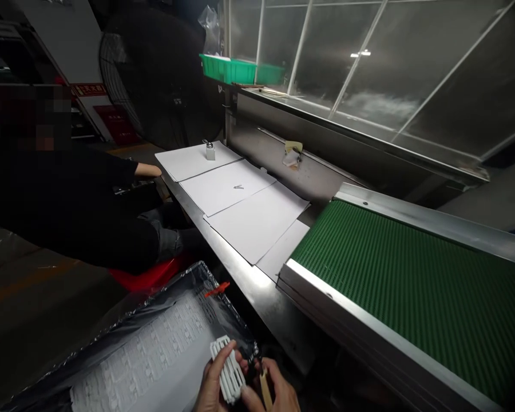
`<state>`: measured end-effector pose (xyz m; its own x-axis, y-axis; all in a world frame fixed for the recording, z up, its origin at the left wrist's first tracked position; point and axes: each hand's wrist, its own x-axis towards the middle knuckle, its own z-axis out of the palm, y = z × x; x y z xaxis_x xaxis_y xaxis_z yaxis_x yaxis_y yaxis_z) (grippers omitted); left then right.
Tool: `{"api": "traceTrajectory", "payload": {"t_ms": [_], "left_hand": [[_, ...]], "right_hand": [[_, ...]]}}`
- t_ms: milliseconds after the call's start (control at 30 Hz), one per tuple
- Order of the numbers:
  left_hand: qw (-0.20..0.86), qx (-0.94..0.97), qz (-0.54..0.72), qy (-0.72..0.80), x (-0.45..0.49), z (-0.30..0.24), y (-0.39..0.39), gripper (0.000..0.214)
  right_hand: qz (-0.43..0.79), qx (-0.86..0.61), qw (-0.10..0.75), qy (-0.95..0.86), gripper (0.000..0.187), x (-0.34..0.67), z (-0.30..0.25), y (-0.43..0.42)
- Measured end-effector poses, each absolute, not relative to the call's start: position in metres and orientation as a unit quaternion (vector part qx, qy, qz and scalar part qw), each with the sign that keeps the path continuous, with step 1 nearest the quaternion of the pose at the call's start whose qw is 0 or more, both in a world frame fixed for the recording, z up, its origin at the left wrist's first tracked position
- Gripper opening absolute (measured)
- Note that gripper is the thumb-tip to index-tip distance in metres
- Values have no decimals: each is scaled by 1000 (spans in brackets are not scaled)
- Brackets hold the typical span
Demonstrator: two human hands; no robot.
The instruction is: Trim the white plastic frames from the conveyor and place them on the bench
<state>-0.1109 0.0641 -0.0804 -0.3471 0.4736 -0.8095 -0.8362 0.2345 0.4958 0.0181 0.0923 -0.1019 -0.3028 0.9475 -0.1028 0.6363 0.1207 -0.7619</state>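
Over the near edge of a box, my left hand (212, 384) grips a white slotted plastic part (228, 371), its long parallel slots facing up. Close on its right, my right hand (282, 389) is closed round a small tool with a tan handle (265, 389). The tool's working end is dark and too unclear to name. Below and to the left, the box lined with dark plastic film (124, 324) holds rows of white plastic parts (154, 349) on a white sheet.
An orange-red object (217, 289) lies on the box's rim. White sheets (257, 220) cover a metal bench with a small bottle (210, 151). A green conveyor belt (403, 274) stands right. At left sits a person in dark clothes (68, 200); behind are a large fan (154, 74) and green basket (229, 70).
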Motion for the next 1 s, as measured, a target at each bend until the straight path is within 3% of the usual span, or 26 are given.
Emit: {"api": "traceTrajectory", "payload": {"t_ms": [167, 300, 467, 733, 900, 1000], "left_hand": [[389, 239, 486, 745, -214, -75, 170, 35], [267, 334, 401, 810, -299, -68, 292, 34], [159, 433, 269, 845, -359, -72, 423, 37], [139, 505, 161, 837, -377, -122, 518, 63], [29, 555, 182, 811, -380, -125, 507, 80], [-36, 563, 251, 787, -368, -110, 429, 66]], "right_hand": [[58, -560, 295, -772, 48, 16, -139, 199], [-43, -479, 297, -825, 35, 22, -171, 245], [-26, -460, 331, -824, 48, 25, -202, 249], [-35, -490, 270, -828, 40, 14, -178, 241], [11, -523, 206, -827, 44, 15, -170, 237], [31, -534, 193, -823, 46, 17, -171, 235]]}}
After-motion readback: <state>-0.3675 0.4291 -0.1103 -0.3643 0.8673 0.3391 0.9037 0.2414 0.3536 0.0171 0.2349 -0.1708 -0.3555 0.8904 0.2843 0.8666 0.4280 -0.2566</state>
